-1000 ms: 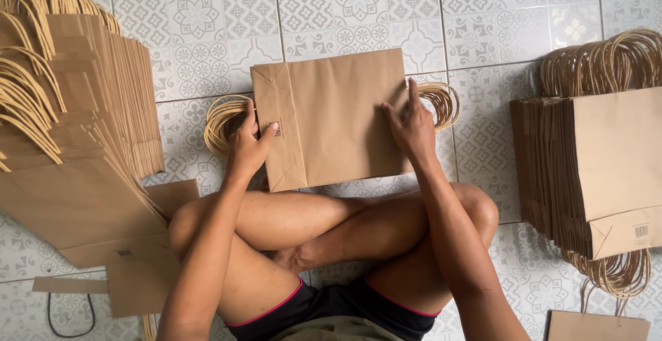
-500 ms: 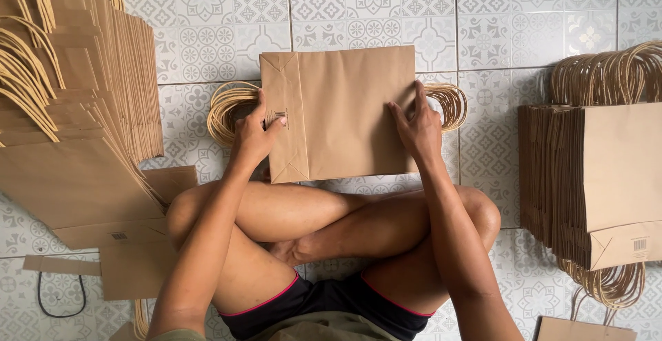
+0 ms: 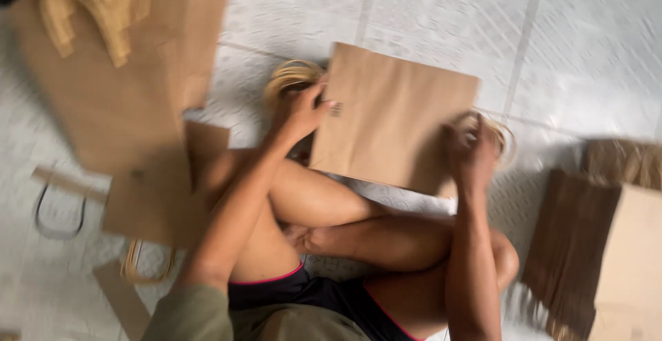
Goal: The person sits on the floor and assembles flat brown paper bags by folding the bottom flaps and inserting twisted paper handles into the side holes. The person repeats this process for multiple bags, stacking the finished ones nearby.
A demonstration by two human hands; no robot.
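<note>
Flat brown paper bag [image 3: 396,120] tilted above crossed legs (view blurred). Left hand [image 3: 303,110] and right hand [image 3: 471,158], each grip clamped on a side edge. Bag stacks [image 3: 117,86] on tiled floor [image 3: 586,58].

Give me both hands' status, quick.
Left hand: gripping the left edge of the brown paper bag.
Right hand: closed on the bag's right edge; the picture is blurred.

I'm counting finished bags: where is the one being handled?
The flat brown paper bag lies centre of the head view on the tiled floor, between the left hand and right hand.
</note>
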